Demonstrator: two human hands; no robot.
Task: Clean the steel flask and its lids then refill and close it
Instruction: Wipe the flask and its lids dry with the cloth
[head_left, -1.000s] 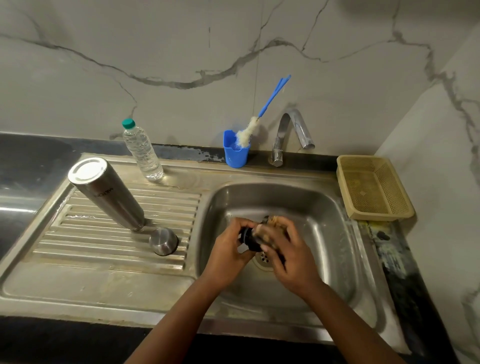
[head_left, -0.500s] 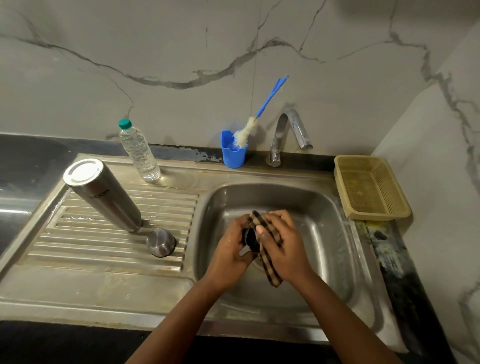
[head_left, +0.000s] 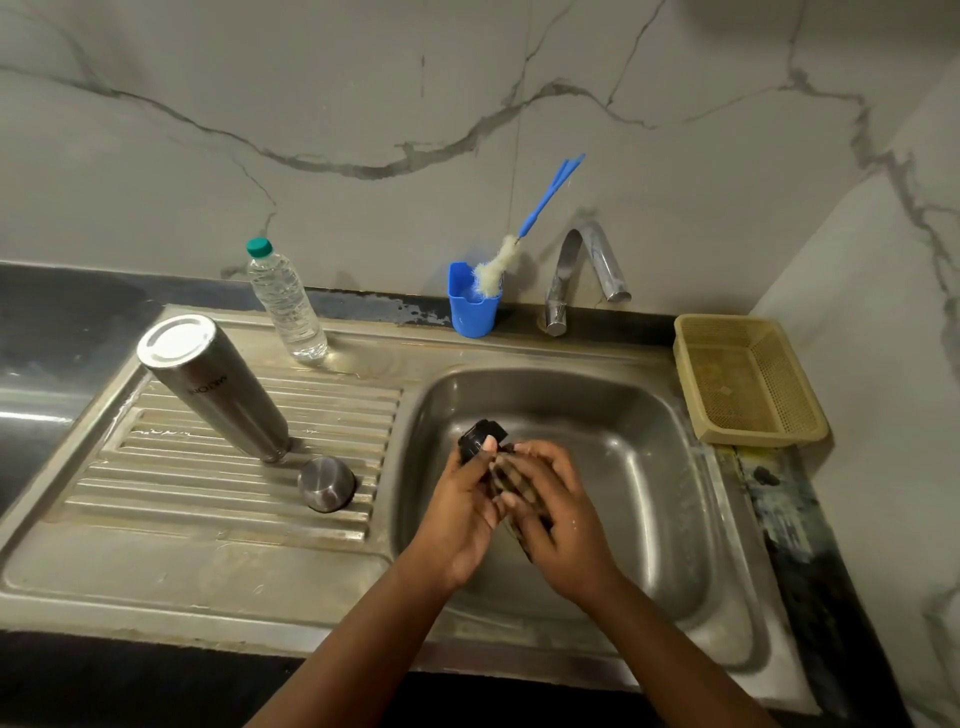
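The steel flask (head_left: 213, 384) stands upside down on the ribbed drainboard (head_left: 156, 478), its base up. A small steel cup lid (head_left: 326, 484) sits mouth-down just right of it. Over the sink basin (head_left: 623, 467), my left hand (head_left: 462, 514) grips a black inner lid (head_left: 480, 436), thumb across its side. My right hand (head_left: 556, 514) holds a checked brown cloth (head_left: 506, 475) against the lid's lower part; most of the cloth is hidden between my hands.
A clear water bottle (head_left: 285, 306) with a green cap stands at the drainboard's back. A blue cup (head_left: 470, 306) holds a bottle brush (head_left: 519, 239) beside the tap (head_left: 582, 270). A beige plastic basket (head_left: 748, 384) sits right of the sink.
The black lid has come up and left out of the cloth and now shows above my left thumb. The cloth, draped over my right hand before, is bunched between my hands.
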